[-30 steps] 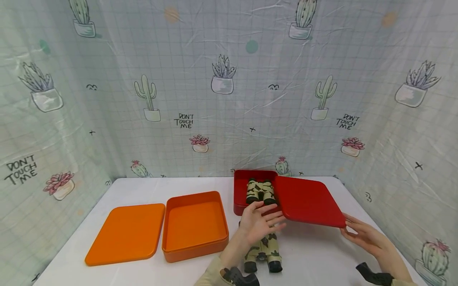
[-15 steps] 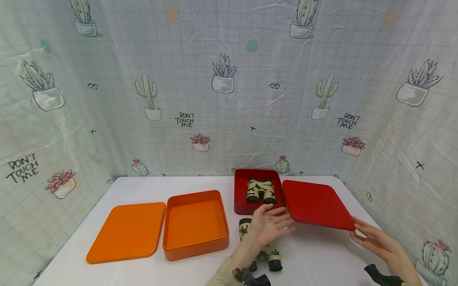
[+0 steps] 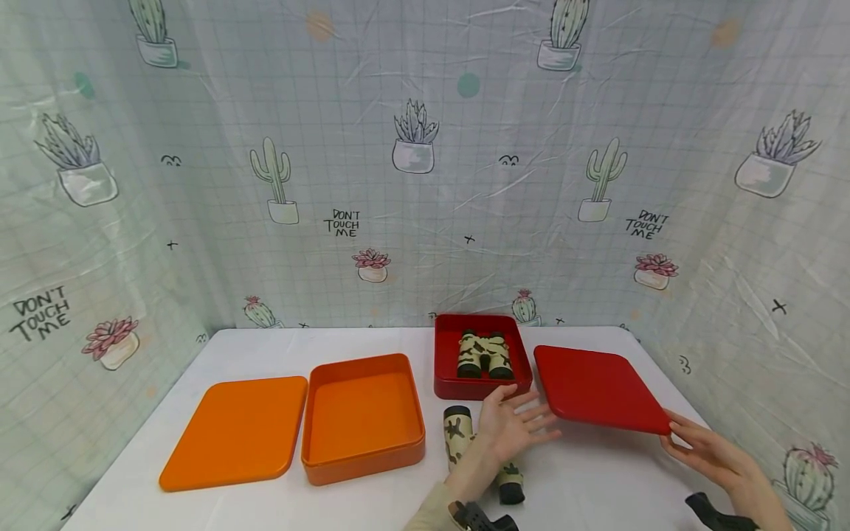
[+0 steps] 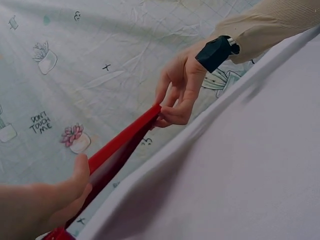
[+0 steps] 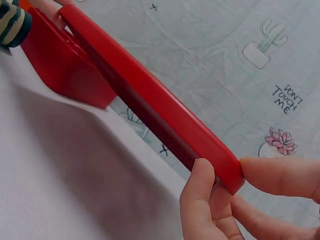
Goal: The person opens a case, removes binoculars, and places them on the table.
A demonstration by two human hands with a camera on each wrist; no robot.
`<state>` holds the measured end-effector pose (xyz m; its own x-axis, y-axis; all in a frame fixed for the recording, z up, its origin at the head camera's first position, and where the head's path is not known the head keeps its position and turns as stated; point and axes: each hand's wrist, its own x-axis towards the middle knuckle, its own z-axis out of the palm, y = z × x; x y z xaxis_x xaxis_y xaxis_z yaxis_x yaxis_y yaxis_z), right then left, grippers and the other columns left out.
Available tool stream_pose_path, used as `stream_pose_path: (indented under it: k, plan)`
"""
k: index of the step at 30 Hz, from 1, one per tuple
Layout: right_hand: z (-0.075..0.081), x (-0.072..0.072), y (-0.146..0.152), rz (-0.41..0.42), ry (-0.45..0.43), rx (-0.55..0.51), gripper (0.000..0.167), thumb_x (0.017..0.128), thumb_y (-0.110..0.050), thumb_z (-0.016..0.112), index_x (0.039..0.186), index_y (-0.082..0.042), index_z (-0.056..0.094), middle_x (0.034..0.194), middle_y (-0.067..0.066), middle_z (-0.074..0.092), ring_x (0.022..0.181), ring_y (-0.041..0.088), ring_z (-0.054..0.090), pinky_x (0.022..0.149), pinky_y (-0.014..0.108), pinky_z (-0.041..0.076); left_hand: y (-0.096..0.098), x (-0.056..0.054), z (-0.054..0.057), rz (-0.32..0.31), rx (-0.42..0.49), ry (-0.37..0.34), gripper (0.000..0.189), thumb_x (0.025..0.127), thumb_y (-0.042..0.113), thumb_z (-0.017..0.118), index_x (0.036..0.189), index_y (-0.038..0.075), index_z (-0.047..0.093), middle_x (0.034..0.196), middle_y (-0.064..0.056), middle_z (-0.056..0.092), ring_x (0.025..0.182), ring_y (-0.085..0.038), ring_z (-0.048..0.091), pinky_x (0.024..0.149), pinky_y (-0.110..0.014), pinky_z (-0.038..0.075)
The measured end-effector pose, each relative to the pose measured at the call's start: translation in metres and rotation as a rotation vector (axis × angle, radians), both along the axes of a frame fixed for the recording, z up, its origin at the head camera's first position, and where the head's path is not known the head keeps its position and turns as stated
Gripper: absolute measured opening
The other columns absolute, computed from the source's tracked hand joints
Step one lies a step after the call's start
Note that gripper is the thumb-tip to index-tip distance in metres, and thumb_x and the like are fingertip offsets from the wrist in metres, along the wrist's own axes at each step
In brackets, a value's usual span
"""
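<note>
The right hand (image 3: 720,459) pinches the red lid (image 3: 600,389), raised near the right edge of the surface (image 3: 604,487); the left hand (image 3: 508,429), fingers spread, is at the lid's opposite end.

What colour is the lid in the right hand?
The lid is plain red, with no visible pattern; its top shows best in the head view.
</note>
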<state>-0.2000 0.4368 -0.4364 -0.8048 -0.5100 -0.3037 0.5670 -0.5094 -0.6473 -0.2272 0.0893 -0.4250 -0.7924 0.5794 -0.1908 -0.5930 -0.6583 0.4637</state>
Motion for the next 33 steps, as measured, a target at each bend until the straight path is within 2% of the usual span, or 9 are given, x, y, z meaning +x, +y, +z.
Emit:
stream_pose_path:
  k: [2,4,9,20,28,33]
  plan:
    - [-0.004,-0.004,0.003,0.037,0.015,-0.093,0.045,0.098,-0.01,0.021,0.103,-0.012,0.066,0.108,-0.002,0.059,0.102,0.015,0.051,0.098,0.028,0.04,0.003,0.0,-0.002,0.005,-0.004,-0.015,0.068,0.086,0.031,0.04,0.136,-0.009,0.018,0.134,-0.032,0.033,0.123,-0.044,0.036,0.101,-0.058,0.028]
    - [-0.007,-0.004,0.005,0.043,0.018,-0.098,0.045,0.098,-0.01,0.021,0.102,-0.012,0.066,0.107,-0.002,0.059,0.101,0.015,0.052,0.098,0.029,0.041,0.005,0.0,-0.004,0.009,-0.009,-0.027,0.067,0.086,0.031,0.04,0.136,-0.009,0.019,0.133,-0.032,0.033,0.122,-0.044,0.036,0.101,-0.059,0.028]
    - [-0.01,-0.001,0.007,-0.021,-0.012,-0.026,0.041,0.097,-0.009,0.027,0.096,-0.013,0.068,0.102,-0.002,0.06,0.097,0.016,0.054,0.097,0.03,0.042,0.009,0.0,-0.007,0.016,-0.024,-0.037,0.067,0.086,0.031,0.039,0.135,-0.01,0.02,0.133,-0.033,0.032,0.122,-0.045,0.037,0.099,-0.059,0.03]
    - [-0.014,-0.002,0.008,-0.067,-0.081,0.038,0.036,0.096,-0.012,0.033,0.086,-0.013,0.068,0.098,-0.001,0.061,0.094,0.018,0.054,0.098,0.03,0.041,0.013,0.001,-0.016,0.016,-0.055,-0.056,0.065,0.087,0.031,0.039,0.133,-0.011,0.022,0.131,-0.033,0.036,0.117,-0.046,0.041,0.097,-0.058,0.033]
    - [-0.016,-0.004,0.006,-0.13,-0.085,0.104,0.034,0.095,-0.012,0.038,0.082,-0.014,0.068,0.093,-0.002,0.062,0.09,0.016,0.056,0.096,0.03,0.043,0.018,0.0,-0.019,0.042,-0.021,-0.092,0.067,0.086,0.032,0.039,0.134,-0.011,0.02,0.133,-0.036,0.027,0.12,-0.05,0.034,0.098,-0.058,0.032]
    - [-0.018,-0.005,0.008,-0.229,-0.144,0.088,0.032,0.094,-0.013,0.041,0.074,-0.01,0.065,0.088,0.001,0.063,0.087,0.02,0.057,0.097,0.031,0.042,0.025,0.0,-0.02,0.075,-0.009,-0.125,0.067,0.086,0.032,0.04,0.133,-0.011,0.021,0.132,-0.038,0.027,0.119,-0.052,0.033,0.096,-0.059,0.034]
